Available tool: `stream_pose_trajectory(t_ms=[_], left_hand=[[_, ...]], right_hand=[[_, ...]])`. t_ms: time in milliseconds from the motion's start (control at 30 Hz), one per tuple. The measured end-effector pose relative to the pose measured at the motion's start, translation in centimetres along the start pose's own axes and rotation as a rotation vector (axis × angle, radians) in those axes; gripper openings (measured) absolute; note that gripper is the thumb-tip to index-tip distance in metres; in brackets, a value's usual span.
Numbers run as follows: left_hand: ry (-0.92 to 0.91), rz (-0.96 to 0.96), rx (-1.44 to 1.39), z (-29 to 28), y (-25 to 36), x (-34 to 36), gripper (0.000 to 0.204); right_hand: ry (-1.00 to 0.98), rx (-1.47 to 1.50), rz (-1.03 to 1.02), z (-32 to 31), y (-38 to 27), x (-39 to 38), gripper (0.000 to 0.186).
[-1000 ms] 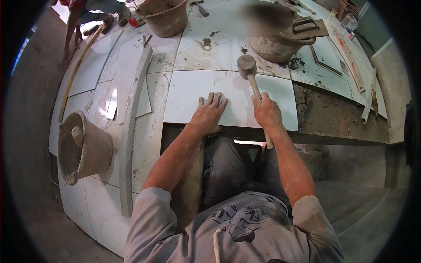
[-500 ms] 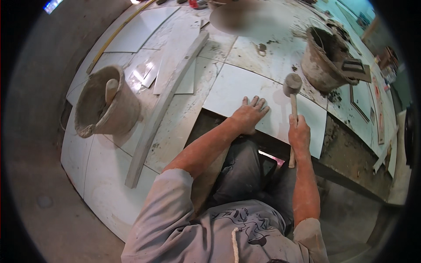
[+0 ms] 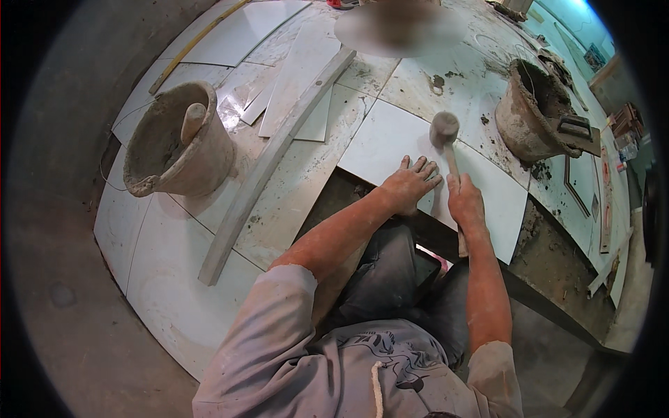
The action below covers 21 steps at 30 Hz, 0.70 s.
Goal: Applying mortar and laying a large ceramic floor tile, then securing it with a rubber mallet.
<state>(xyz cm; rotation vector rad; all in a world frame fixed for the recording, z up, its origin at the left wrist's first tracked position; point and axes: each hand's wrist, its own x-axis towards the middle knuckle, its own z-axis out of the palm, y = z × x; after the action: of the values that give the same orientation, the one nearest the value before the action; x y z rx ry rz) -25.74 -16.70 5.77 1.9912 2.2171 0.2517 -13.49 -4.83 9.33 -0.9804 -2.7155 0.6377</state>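
Observation:
My left hand point(image 3: 410, 187) lies on the near edge of a large white tile point(image 3: 380, 139), its fingers spread. In my right hand point(image 3: 466, 204) is a mallet point(image 3: 444, 129), gripped round its wooden handle with the thick, grey-smeared head pointing away from me over the tile. Whether the head touches the tile I cannot tell. Dark bare mortar bed point(image 3: 327, 198) shows at the tile's near left side, and more rough mortar point(image 3: 557, 244) lies to its right. The handle's lower end sticks out below my right fist.
A mortar-caked bucket point(image 3: 205, 164) stands at left with a rounded handle inside. Another bucket point(image 3: 512, 125) at right has a float point(image 3: 577, 129) on its rim. A long straight bar point(image 3: 279, 164) crosses the tiles. Loose tiles point(image 3: 240, 35) and a yellow strip point(image 3: 188, 52) lie far left.
The mallet head has moved left over the tile, and its handle now tilts. My left hand stays spread on the tile. The whole view has shifted a little.

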Motion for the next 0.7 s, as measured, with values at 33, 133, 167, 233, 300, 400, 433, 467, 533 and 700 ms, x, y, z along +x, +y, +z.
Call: stream_pose_trajectory(t_ms=[33,133,167,233,300,400,433,467,533,700], left_hand=[[-0.001,-0.006,0.002,0.1,-0.1,-0.1,0.099],[0.006,-0.008,0.004,0.3,-0.1,-0.5,0.100],[0.006,-0.010,0.006,0.4,-0.1,-0.6,0.100],[0.006,-0.001,0.003,0.2,0.2,-0.5,0.100],[-0.002,-0.007,-0.017,-0.1,0.0,-0.3,0.100],[0.005,-0.017,-0.017,0.2,-0.3,-0.4,0.100],[0.005,-0.017,-0.018,0.4,-0.3,-0.4,0.100],[0.007,-0.016,-0.013,0.5,-0.3,-0.5,0.100],[0.009,-0.005,-0.012,0.6,-0.1,-0.4,0.100],[0.014,-0.003,-0.034,0.5,-0.2,-0.5,0.100]], right_hand=[[-0.003,0.003,-0.005,-0.2,-0.3,0.0,0.037],[-0.005,0.115,0.001,-0.7,-1.2,-0.4,0.037],[-0.002,0.095,0.008,-0.3,-1.2,-0.4,0.036],[0.004,0.069,0.023,0.2,-0.6,-0.2,0.036],[-0.013,0.020,-0.008,0.4,-0.4,0.8,0.036],[0.016,0.096,-0.019,-0.2,-1.3,0.5,0.037],[0.015,0.095,-0.019,0.1,-1.1,0.5,0.037],[-0.004,0.039,-0.024,0.8,-0.8,0.5,0.036],[-0.020,-0.022,-0.021,0.9,-0.4,0.5,0.036],[-0.002,0.028,-0.025,0.7,-0.8,0.1,0.036]])
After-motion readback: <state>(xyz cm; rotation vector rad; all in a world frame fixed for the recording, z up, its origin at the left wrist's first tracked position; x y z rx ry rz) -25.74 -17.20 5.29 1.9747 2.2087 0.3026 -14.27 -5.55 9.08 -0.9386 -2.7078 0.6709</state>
